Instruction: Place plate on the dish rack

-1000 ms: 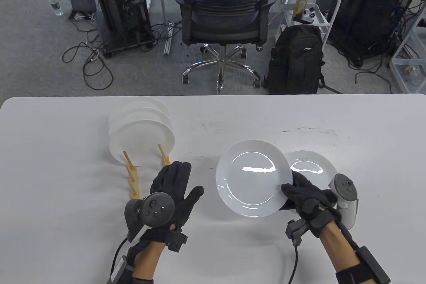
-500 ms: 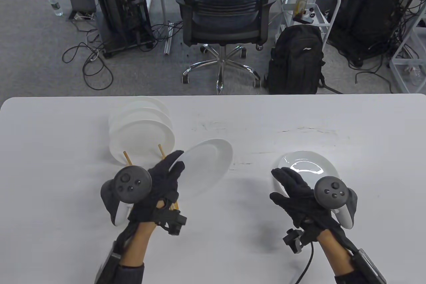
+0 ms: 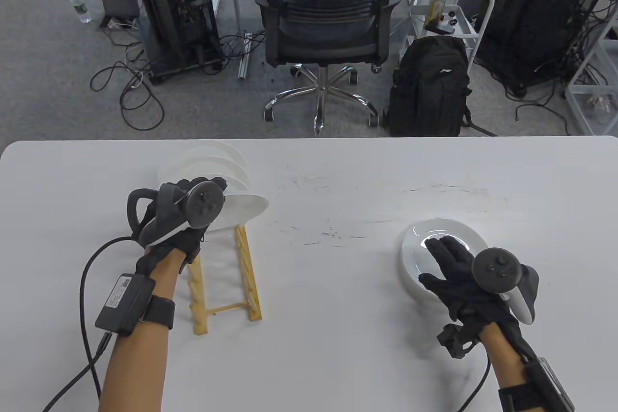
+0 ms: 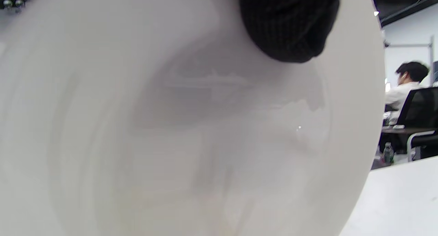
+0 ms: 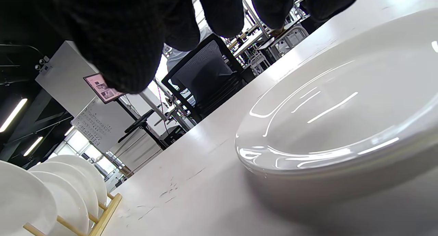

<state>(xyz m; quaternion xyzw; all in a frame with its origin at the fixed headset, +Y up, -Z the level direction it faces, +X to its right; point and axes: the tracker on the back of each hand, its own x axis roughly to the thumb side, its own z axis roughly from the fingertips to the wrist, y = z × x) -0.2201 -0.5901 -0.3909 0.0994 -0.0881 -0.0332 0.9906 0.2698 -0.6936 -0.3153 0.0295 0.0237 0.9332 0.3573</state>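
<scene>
My left hand (image 3: 205, 199) grips a white plate (image 3: 248, 205) by its rim and holds it tilted, nearly on edge, over the wooden dish rack (image 3: 244, 264), just in front of the plates standing there (image 3: 217, 161). In the left wrist view the plate (image 4: 191, 133) fills the frame with one gloved finger (image 4: 287, 27) on its rim. My right hand (image 3: 437, 262) is open, fingers spread just above another white plate (image 3: 458, 233) lying flat on the table at the right. The right wrist view shows that plate (image 5: 342, 126) under my fingers (image 5: 137, 41).
The white table (image 3: 338, 334) carries the rack at the left and the flat plate at the right. The rack's front slots (image 3: 227, 281) are bare. The rack with its plates also shows in the right wrist view (image 5: 68, 201). An office chair (image 3: 321, 21) and a backpack (image 3: 429, 88) stand beyond the table's far edge.
The plate passed from my right hand to my left, which carried it left and back over the rack and tipped it on edge. My right hand moved over the flat plate.
</scene>
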